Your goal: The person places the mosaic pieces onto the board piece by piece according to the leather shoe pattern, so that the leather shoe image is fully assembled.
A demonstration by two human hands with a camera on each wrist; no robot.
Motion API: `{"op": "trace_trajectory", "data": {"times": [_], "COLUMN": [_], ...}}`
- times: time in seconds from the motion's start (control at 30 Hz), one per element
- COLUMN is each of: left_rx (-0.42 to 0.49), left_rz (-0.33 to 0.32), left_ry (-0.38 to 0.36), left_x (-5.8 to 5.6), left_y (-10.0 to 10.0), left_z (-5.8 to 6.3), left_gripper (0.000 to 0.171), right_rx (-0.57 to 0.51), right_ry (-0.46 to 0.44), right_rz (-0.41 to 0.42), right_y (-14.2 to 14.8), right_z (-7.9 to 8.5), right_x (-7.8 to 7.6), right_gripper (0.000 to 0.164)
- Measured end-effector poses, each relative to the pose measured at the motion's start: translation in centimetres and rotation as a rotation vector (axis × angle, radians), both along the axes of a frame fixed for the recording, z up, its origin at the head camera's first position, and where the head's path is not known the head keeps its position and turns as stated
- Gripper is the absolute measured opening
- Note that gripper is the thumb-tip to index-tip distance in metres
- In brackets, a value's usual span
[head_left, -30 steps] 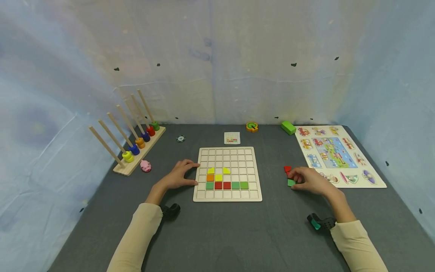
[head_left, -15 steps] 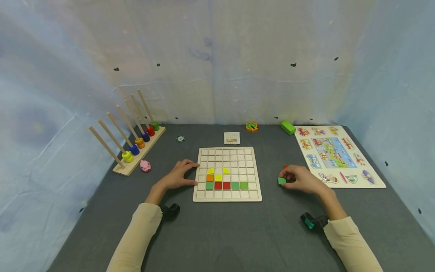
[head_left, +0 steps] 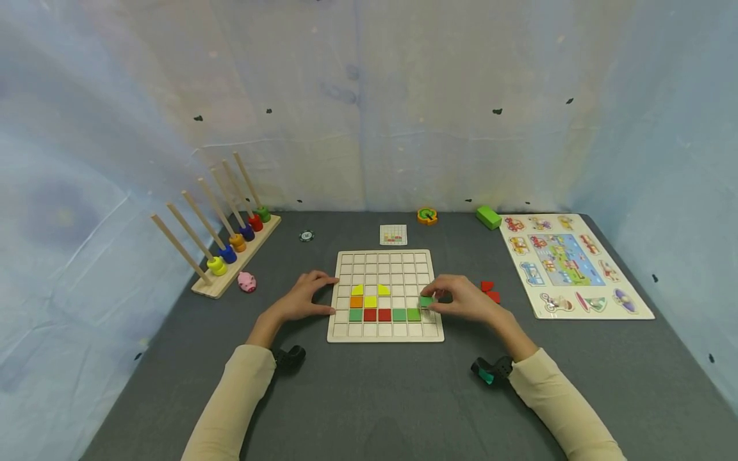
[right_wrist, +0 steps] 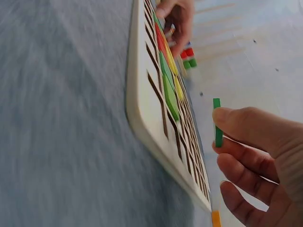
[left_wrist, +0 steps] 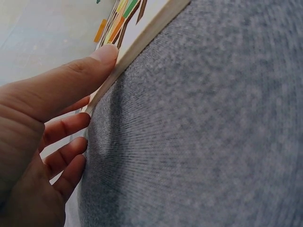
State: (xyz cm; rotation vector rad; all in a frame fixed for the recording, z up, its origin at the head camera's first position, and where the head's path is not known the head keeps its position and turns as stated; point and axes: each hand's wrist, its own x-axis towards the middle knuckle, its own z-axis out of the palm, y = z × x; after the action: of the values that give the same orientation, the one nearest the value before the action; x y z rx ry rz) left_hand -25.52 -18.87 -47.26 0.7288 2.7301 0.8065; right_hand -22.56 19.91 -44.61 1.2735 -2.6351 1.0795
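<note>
A wooden grid board (head_left: 403, 258) lies mid-table, with green, red, orange and yellow tiles in some of its squares. At its left edge rests my left hand (head_left: 301, 296); the left wrist view has the thumb (left_wrist: 97, 61) on the rim and the fingers loosely bent beside the edge. My right hand (head_left: 464, 298) pinches a green square tile (right_wrist: 218, 122) between thumb and fingers, above the board's right side. The right wrist view has this tile raised clear of the surface. Several red pieces (head_left: 490, 292) lie to the right of the board.
A pegged stacking stand (head_left: 254, 255) is at left, near a pink pig (head_left: 246, 282) and a round chip (head_left: 307, 235). Behind the board lie a pattern card (head_left: 394, 234) and a small orange-green toy (head_left: 427, 215). A green block (head_left: 489, 217) and picture puzzle (head_left: 582, 314) are at right.
My right hand has picked up the green tile beside the red pieces and carried it left to over the board's right side. The left hand has stayed at the board's left edge.
</note>
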Motion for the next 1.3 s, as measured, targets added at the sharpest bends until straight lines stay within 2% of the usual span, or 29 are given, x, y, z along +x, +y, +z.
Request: {"op": "trace_trajectory", "data": {"times": [0.23, 0.4, 0.7, 0.93, 1.13, 1.3], "left_rx": [-0.006, -0.006, 0.007, 0.002, -0.002, 0.003], "left_rz": [0.004, -0.004, -0.011, -0.007, -0.008, -0.006], "left_ry": [0.003, 0.012, 0.021, 0.023, 0.026, 0.023], "left_x": [0.1, 0.2, 0.3, 0.3, 0.2, 0.2], "left_y": [0.0, 0.0, 0.0, 0.1, 0.1, 0.1], "left_z": [0.1, 0.1, 0.1, 0.0, 0.1, 0.1], "left_gripper": [0.070, 0.071, 0.071, 0.071, 0.071, 0.071], "right_rx": [-0.048, -0.066, 0.044, 0.087, 0.070, 0.059], "right_ry": [-0.009, -0.010, 0.082, 0.143, 0.136, 0.122], "right_rz": [0.068, 0.081, -0.023, -0.074, -0.062, -0.093], "right_y": [-2.8, -4.5, -7.5, -8.2, -8.0, -8.2], "right_z": [-0.6, -1.0, -1.3, -1.5, -1.6, -2.0], "right_x": [-0.6, -0.9, -0.6, -0.5, -0.5, -0.6], "right_gripper": [0.026, 0.024, 0.012, 0.007, 0.006, 0.006]}}
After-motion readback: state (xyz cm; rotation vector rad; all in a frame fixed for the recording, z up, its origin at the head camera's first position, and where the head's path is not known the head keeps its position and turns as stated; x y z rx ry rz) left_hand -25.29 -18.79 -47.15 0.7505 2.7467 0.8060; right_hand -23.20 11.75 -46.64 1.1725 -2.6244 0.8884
